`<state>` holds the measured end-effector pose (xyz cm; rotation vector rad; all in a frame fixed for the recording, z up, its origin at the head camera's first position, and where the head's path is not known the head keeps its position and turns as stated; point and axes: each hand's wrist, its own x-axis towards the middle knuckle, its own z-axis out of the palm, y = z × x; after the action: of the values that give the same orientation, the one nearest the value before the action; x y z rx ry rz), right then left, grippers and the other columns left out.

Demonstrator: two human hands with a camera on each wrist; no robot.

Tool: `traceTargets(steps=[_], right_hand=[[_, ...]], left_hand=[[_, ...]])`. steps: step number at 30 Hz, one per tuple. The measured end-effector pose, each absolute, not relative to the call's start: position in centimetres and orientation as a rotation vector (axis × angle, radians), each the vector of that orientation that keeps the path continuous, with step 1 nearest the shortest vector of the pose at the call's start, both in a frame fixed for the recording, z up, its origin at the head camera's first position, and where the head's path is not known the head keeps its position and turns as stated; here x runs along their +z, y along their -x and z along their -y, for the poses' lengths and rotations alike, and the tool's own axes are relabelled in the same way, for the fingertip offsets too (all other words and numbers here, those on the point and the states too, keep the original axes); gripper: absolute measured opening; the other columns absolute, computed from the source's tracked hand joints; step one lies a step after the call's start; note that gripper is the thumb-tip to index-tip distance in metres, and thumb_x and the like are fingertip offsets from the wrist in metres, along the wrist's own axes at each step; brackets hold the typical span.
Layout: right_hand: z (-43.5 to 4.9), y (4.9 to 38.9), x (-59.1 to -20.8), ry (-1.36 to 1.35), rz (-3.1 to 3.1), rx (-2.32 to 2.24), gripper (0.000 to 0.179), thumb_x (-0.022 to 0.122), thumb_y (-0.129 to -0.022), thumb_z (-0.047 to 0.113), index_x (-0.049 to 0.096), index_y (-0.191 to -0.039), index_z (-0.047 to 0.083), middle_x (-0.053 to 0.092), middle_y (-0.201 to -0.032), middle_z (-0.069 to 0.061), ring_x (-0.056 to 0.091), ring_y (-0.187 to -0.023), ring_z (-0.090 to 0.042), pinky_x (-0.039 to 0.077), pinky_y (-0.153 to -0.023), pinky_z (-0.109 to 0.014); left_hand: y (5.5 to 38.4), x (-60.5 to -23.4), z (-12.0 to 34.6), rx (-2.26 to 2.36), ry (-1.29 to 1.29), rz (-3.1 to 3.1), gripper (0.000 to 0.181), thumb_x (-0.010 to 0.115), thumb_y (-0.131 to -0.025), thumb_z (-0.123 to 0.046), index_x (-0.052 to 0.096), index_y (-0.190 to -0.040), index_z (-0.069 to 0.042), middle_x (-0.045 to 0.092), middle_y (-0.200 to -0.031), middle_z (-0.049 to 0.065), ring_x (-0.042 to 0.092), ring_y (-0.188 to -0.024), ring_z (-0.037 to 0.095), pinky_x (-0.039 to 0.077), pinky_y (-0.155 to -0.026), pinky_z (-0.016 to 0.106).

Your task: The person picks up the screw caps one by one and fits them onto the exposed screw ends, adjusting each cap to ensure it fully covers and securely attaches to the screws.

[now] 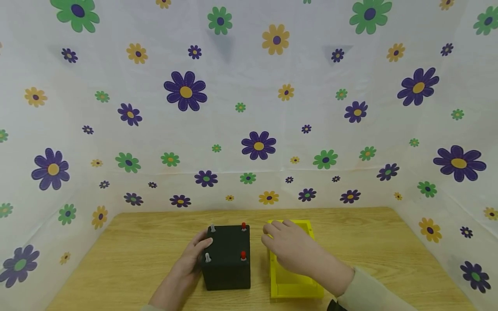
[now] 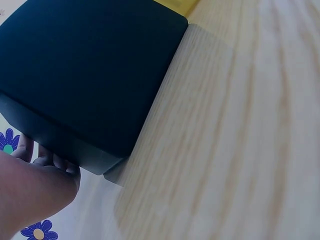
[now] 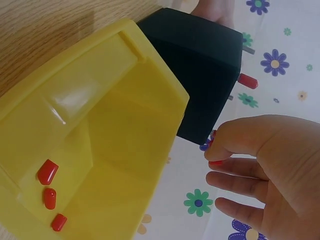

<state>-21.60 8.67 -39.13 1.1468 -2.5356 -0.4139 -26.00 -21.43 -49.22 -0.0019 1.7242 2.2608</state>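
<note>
A black box (image 1: 227, 244) stands upright on the table, with toggle levers on top. Two levers on its right side wear red caps (image 1: 243, 255); the two on its left are bare metal levers (image 1: 208, 258). My left hand (image 1: 192, 255) grips the box's left side, thumb over the top edge. Over the far-left part of the yellow bin (image 1: 295, 290), my right hand (image 1: 292, 248) pinches a small red cap (image 3: 216, 162) between thumb and forefinger, mostly covered by them. Several loose red caps, among them one red cap (image 3: 48, 172), lie inside the bin in the right wrist view.
The wooden table (image 1: 373, 246) carries the box and the bin side by side with a narrow gap between. A white flowered cloth (image 1: 233, 121) hangs behind the table and along both sides.
</note>
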Motion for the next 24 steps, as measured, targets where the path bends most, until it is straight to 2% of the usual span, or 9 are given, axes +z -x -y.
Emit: traceTargets(steps=[6, 13, 24], right_hand=[[-8.6, 21.5, -39.1, -1.157, 2.487, -0.401, 0.028, 0.08, -0.089, 0.009, 0.07, -0.115, 0.016, 0.07, -0.122, -0.001, 0.062, -0.099, -0.018, 0.05, -0.079, -0.025], [-8.2, 21.3, -38.8, -1.165, 2.518, -0.366, 0.025, 0.08, -0.092, 0.012, 0.069, -0.115, 0.017, 0.07, -0.124, -0.001, 0.064, -0.104, -0.018, 0.052, -0.084, -0.026], [-7.3, 20.9, -38.3, -1.172, 2.528, -0.335, 0.022, 0.075, -0.098, 0.017, 0.07, -0.12, 0.018, 0.07, -0.128, 0.001, 0.065, -0.111, -0.017, 0.054, -0.09, -0.027]], left_hand=[[26.0, -49.2, 21.3, 2.259, 0.042, -1.754, 0.045, 0.054, -0.106, -0.017, 0.047, -0.15, -0.016, 0.072, -0.105, -0.017, 0.068, -0.098, 0.003, 0.055, -0.089, 0.023], [26.1, -49.1, 21.3, 2.243, 0.023, -1.769, 0.051, 0.053, -0.105, -0.017, 0.043, -0.155, -0.013, 0.071, -0.106, -0.017, 0.068, -0.099, 0.003, 0.055, -0.089, 0.023], [26.1, -49.0, 21.4, 2.242, -0.008, -1.757, 0.035, 0.053, -0.106, -0.017, 0.054, -0.14, -0.023, 0.071, -0.105, -0.018, 0.068, -0.097, 0.003, 0.055, -0.089, 0.023]])
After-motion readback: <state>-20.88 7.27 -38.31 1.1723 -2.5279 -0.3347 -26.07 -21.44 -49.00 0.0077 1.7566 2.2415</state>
